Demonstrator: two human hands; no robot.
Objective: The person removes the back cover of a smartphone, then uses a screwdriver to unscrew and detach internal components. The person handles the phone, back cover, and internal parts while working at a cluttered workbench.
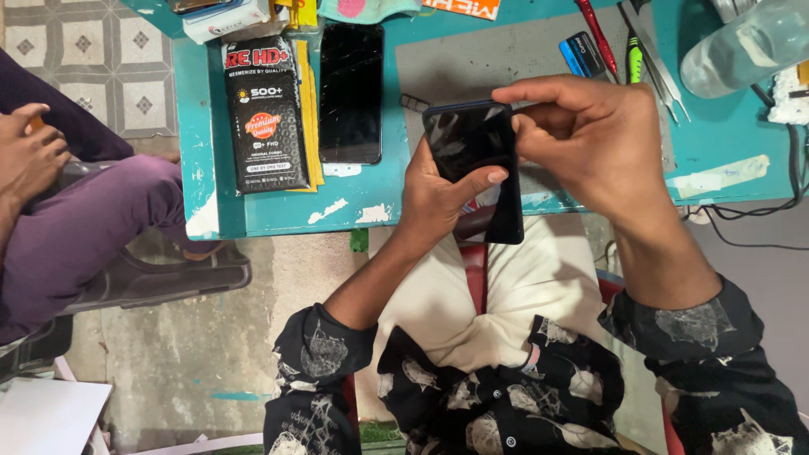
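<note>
While the left hand [438,198] cradles a dark phone [474,164] from below, long axis pointing away, the right hand [590,139] pinches its far top edge.

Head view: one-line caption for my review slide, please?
Left hand cradles a dark phone while the right hand pinches its top edge above a teal table.
</note>
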